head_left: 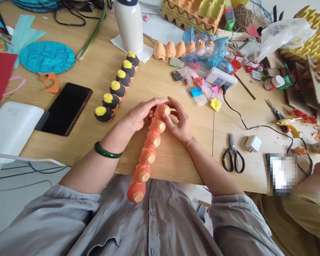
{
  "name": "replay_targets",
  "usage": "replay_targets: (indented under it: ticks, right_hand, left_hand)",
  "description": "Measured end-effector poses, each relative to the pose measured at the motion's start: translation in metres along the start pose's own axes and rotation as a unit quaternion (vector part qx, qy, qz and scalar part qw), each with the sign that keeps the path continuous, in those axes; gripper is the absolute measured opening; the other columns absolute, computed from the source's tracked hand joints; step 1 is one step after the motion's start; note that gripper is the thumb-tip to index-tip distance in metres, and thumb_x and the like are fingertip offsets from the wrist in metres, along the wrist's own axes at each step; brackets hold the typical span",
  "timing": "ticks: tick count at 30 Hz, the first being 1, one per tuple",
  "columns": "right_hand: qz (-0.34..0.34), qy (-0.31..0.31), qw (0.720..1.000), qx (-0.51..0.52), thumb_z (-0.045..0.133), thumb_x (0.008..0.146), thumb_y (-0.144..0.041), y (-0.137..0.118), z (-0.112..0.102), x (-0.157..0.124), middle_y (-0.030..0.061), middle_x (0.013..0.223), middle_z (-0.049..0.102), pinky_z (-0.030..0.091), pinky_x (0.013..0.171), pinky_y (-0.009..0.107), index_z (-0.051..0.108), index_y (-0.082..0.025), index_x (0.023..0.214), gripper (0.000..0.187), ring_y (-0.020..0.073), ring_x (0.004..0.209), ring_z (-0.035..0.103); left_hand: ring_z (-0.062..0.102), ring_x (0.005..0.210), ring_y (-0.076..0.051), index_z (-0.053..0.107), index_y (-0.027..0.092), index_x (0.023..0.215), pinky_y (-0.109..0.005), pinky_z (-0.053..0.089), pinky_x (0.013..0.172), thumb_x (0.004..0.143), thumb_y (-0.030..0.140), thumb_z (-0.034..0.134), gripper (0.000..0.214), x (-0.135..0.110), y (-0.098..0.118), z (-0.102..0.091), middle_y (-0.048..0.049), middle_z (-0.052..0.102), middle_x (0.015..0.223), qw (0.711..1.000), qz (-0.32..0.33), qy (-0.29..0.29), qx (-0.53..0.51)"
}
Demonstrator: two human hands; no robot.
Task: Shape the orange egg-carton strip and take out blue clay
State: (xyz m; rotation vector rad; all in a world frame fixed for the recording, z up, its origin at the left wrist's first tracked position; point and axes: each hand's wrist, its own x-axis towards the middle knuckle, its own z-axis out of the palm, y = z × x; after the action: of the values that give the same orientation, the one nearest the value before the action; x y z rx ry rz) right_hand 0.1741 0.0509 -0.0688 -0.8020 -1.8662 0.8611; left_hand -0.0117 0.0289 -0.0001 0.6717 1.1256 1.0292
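Note:
A strip of egg carton cups (150,142), coated orange-red with bare pale tips, slants from the tabletop towards my shirt. My left hand (144,113) grips its far end from the left, a bit of red stuff showing by the fingers. On the other side, my right hand (179,121) holds the same end cup, thumb pressed near its pale tip. To the left lies a second carton strip (116,89), black with yellow tops. A plain orange carton strip (176,49) rests farther back.
Small bags of coloured clay (197,93) lie beside a white power strip (221,78). Black-handled scissors (232,156) and a white charger (253,143) are at right, near another person's arm (313,192). A phone (65,108) and a white bottle (129,26) stand left.

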Motion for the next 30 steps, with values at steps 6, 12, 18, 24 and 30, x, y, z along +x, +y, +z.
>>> replay_targets:
  ticks: [6, 12, 18, 24, 30]
  right_hand:
    - [-0.042, 0.078, 0.993, -0.083, 0.066, 0.113, -0.063, 0.013, -0.002, -0.002, 0.0125, 0.128, 0.085, 0.070, 0.103, 0.046, 0.073, -0.024, 0.145, 0.051, 0.0262, 0.115, 0.080]
    - [-0.082, 0.085, 0.977, -0.178, 0.061, 0.117, -0.053, 0.014, -0.007, -0.002, 0.0146, 0.141, 0.082, 0.063, 0.114, 0.055, 0.075, -0.024, 0.144, 0.042, 0.0309, 0.130, 0.073]
    - [-0.156, 0.153, 0.948, -0.230, 0.049, 0.121, -0.033, -0.002, -0.017, -0.005, 0.0093, 0.134, 0.077, 0.061, 0.113, 0.054, 0.066, -0.032, 0.155, 0.038, 0.0277, 0.124, 0.076]
    - [-0.151, 0.099, 0.955, -0.237, 0.045, 0.120, -0.031, -0.009, -0.016, -0.007, 0.0089, 0.130, 0.075, 0.061, 0.113, 0.056, 0.070, -0.032, 0.154, 0.042, 0.0267, 0.119, 0.073]
    - [-0.065, 0.072, 0.977, -0.191, 0.053, 0.119, -0.047, -0.015, -0.018, -0.005, 0.0092, 0.123, 0.076, 0.061, 0.118, 0.063, 0.080, -0.034, 0.134, 0.034, 0.0296, 0.118, 0.072]
  left_hand:
    - [0.053, 0.060, -0.006, 0.082, 0.015, 0.080, -0.015, 0.046, 0.053, 0.099, 0.024, 0.076, 0.021, 0.000, 0.004, 0.007, -0.0031, 0.072, 0.083, 0.981, 0.070, 0.150, -0.096]
    - [0.081, 0.119, -0.015, 0.083, 0.016, 0.103, -0.028, 0.062, 0.118, 0.094, -0.007, 0.057, 0.036, -0.006, 0.003, 0.011, -0.0056, 0.082, 0.106, 0.979, 0.100, 0.066, -0.164]
    - [0.078, 0.141, -0.034, 0.076, 0.017, 0.148, -0.057, 0.060, 0.128, 0.099, 0.015, 0.082, 0.049, -0.013, -0.015, 0.010, -0.0132, 0.087, 0.128, 0.984, 0.174, 0.003, -0.032]
    - [0.080, 0.135, -0.031, 0.068, 0.023, 0.166, -0.046, 0.061, 0.127, 0.102, 0.026, 0.083, 0.066, -0.016, -0.018, 0.004, -0.0111, 0.086, 0.140, 0.957, 0.248, -0.010, 0.149]
    - [0.084, 0.121, -0.025, 0.075, 0.022, 0.157, -0.033, 0.068, 0.109, 0.092, 0.008, 0.082, 0.067, -0.028, -0.008, 0.018, -0.0087, 0.090, 0.122, 0.975, 0.199, 0.024, 0.094]
